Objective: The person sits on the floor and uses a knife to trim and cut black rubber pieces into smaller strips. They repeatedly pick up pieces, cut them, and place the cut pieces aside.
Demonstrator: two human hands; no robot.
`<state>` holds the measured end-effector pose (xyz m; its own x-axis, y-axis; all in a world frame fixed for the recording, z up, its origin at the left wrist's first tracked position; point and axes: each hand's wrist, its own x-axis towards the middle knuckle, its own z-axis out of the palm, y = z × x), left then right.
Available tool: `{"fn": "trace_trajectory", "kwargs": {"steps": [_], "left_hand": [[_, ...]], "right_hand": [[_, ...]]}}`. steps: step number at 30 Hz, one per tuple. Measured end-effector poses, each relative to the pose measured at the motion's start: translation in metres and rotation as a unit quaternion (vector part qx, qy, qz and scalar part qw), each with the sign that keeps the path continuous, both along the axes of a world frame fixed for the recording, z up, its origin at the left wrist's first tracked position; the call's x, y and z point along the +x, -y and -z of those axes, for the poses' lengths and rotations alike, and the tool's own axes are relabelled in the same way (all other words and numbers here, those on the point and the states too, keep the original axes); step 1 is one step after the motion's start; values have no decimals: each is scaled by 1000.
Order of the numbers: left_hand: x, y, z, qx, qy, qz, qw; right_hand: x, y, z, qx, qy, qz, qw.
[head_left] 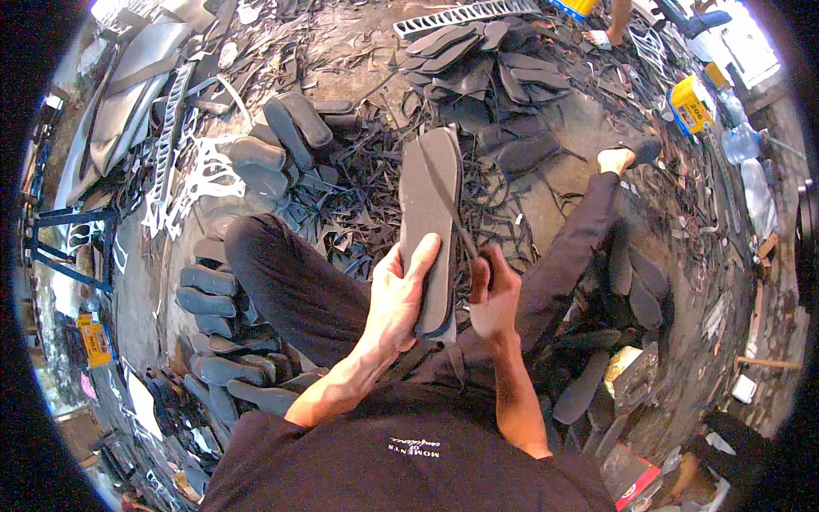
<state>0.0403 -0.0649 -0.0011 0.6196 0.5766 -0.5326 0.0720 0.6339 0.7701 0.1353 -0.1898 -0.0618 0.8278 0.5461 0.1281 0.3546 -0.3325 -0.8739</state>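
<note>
My left hand (399, 294) grips a long dark grey shoe sole (422, 192) by its lower half, thumb on the upper face. The sole is tilted upright before me, and a paler layer shows along its edge. A thin dark strip (447, 203) runs slantwise across the sole and down to my right hand (495, 294). That hand is closed, its fingers curled round the strip's lower end beside the sole's right edge. Whether the strip is joined to the sole I cannot tell.
Black offcuts (358, 209) cover the floor between my legs. Stacked soles (209, 294) stand at my left, with another heap (486, 64) ahead. White cut-out sheets (209, 175) lie to the left. A yellow-blue box (689, 104) sits right, and another person's foot (604, 38) shows far right.
</note>
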Motion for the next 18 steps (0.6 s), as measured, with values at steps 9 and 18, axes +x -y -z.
{"fn": "trace_trajectory", "kwargs": {"steps": [9, 18], "left_hand": [[-35, 36, 20, 125, 64, 62, 988], [-7, -31, 42, 113, -11, -13, 993]], "right_hand": [[86, -16, 0, 138, -395, -19, 908], [-22, -1, -29, 39, -276, -75, 957]]}}
